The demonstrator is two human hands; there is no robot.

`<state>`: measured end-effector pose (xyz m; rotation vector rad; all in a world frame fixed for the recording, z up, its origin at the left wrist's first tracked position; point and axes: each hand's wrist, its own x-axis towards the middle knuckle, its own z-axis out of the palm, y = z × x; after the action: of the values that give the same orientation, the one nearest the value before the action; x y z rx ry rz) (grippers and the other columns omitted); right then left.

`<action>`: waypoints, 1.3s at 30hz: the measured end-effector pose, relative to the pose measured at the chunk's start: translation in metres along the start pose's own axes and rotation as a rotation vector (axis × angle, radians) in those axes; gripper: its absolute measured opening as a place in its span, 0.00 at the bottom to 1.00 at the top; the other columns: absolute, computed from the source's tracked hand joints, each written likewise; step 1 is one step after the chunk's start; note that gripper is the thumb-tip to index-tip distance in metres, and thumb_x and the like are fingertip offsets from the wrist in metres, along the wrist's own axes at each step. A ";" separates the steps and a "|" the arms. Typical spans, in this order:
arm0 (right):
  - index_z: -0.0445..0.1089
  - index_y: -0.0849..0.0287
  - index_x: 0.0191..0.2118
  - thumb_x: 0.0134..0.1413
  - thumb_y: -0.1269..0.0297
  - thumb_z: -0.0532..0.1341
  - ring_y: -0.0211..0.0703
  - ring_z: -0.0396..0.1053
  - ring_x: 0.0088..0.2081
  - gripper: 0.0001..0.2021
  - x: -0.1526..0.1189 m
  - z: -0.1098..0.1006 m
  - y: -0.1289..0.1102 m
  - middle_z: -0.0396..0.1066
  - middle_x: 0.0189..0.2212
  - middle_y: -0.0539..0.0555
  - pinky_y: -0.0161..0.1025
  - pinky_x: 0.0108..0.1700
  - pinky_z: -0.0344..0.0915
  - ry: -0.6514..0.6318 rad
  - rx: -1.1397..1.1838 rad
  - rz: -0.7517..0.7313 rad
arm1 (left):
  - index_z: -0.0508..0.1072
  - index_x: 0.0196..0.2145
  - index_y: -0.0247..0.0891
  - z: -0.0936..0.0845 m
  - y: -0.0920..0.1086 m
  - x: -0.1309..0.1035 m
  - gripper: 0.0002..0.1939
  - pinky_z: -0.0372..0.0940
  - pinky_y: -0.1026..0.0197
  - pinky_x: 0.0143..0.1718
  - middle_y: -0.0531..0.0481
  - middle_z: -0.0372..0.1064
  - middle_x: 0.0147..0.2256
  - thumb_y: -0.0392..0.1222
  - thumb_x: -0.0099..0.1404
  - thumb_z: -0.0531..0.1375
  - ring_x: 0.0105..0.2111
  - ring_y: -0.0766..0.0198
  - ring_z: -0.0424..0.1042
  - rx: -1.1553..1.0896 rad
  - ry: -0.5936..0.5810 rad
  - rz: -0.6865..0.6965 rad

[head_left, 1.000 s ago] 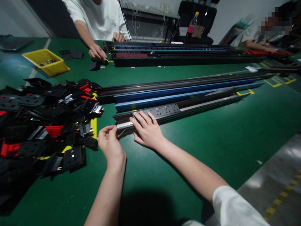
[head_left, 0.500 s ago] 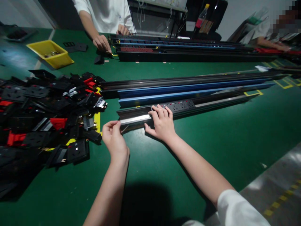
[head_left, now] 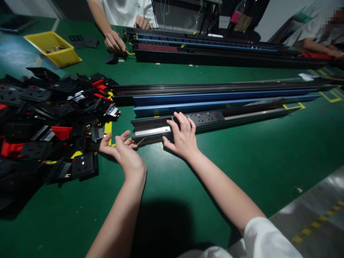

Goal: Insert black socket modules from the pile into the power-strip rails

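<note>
A long black power strip housing [head_left: 248, 114], an open channel with a silvery inside, lies across the green table in front of me. A black socket module [head_left: 206, 117] with small red dots sits in it, partly hidden by my fingers. My right hand [head_left: 184, 138] grips the housing, fingers over the module's left end and thumb at the near side wall. Just off the housing's left end, my left hand [head_left: 122, 148] is open, its fingers spread and palm partly turned up. A thin, dark sliver shows by its fingertips; I cannot make out what it is.
Loose socket modules [head_left: 34, 148], black and red, are heaped at the left. Blue channels [head_left: 166, 107] and black rails [head_left: 215, 87] lie beyond my housing. Across the table, a co-worker's hand [head_left: 115, 42] is near a yellow wire, beside a yellow bin [head_left: 63, 59] of small metal parts.
My left hand has come off the housing's left end, moved slightly left and spread its fingers. My right hand keeps its place on the housing. The whole view has shifted a little.
</note>
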<state>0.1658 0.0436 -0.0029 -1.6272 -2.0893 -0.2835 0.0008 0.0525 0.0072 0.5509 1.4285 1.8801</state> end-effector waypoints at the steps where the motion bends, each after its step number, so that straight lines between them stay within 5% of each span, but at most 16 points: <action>1: 0.64 0.57 0.61 0.61 0.49 0.57 0.55 0.49 0.70 0.26 0.000 0.000 0.000 0.55 0.68 0.64 0.54 0.68 0.41 -0.015 0.003 -0.007 | 0.53 0.48 0.43 0.000 0.001 0.000 0.10 0.55 0.67 0.27 0.50 0.70 0.38 0.41 0.71 0.49 0.33 0.69 0.72 -0.020 0.025 0.003; 5: 0.64 0.57 0.61 0.62 0.50 0.57 0.56 0.49 0.70 0.26 0.000 0.000 0.001 0.54 0.69 0.63 0.55 0.69 0.41 -0.057 0.012 -0.008 | 0.54 0.52 0.43 -0.002 0.003 0.003 0.14 0.54 0.66 0.24 0.47 0.70 0.36 0.51 0.76 0.40 0.27 0.69 0.69 -0.144 0.095 -0.031; 10: 0.64 0.57 0.60 0.62 0.50 0.56 0.54 0.50 0.70 0.25 0.000 0.001 0.001 0.55 0.69 0.61 0.54 0.69 0.41 -0.055 -0.005 -0.012 | 0.57 0.52 0.50 -0.009 0.004 0.005 0.13 0.53 0.66 0.23 0.48 0.69 0.35 0.52 0.75 0.41 0.25 0.70 0.65 -0.203 0.119 -0.067; 16: 0.63 0.57 0.61 0.62 0.50 0.56 0.57 0.48 0.70 0.26 0.001 0.001 0.001 0.54 0.69 0.62 0.55 0.69 0.39 -0.096 -0.003 -0.001 | 0.59 0.51 0.42 -0.006 0.003 0.005 0.17 0.49 0.67 0.23 0.50 0.63 0.33 0.54 0.73 0.43 0.22 0.71 0.60 -0.226 0.145 -0.090; 25: 0.63 0.58 0.61 0.64 0.49 0.54 0.55 0.47 0.71 0.26 0.001 0.000 0.001 0.54 0.69 0.61 0.55 0.69 0.39 -0.112 -0.020 -0.003 | 0.57 0.44 0.42 -0.004 0.007 0.000 0.12 0.49 0.67 0.25 0.52 0.60 0.31 0.50 0.67 0.49 0.23 0.71 0.60 -0.194 0.071 -0.131; 33: 0.64 0.57 0.61 0.64 0.50 0.55 0.54 0.49 0.70 0.25 0.001 0.000 0.001 0.56 0.68 0.61 0.53 0.69 0.40 -0.079 -0.007 -0.009 | 0.62 0.43 0.38 -0.001 0.006 -0.002 0.12 0.49 0.68 0.23 0.46 0.68 0.29 0.46 0.69 0.46 0.23 0.68 0.63 -0.155 0.036 -0.058; 39: 0.63 0.57 0.61 0.64 0.49 0.53 0.53 0.47 0.71 0.25 0.001 -0.001 0.002 0.55 0.69 0.60 0.53 0.69 0.40 -0.097 -0.024 -0.003 | 0.67 0.48 0.34 -0.003 0.004 0.006 0.17 0.50 0.70 0.19 0.40 0.74 0.32 0.45 0.68 0.48 0.21 0.70 0.61 -0.053 -0.109 -0.076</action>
<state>0.1672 0.0443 -0.0023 -1.6831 -2.1682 -0.2360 -0.0062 0.0548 0.0099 0.5564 1.3072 1.7951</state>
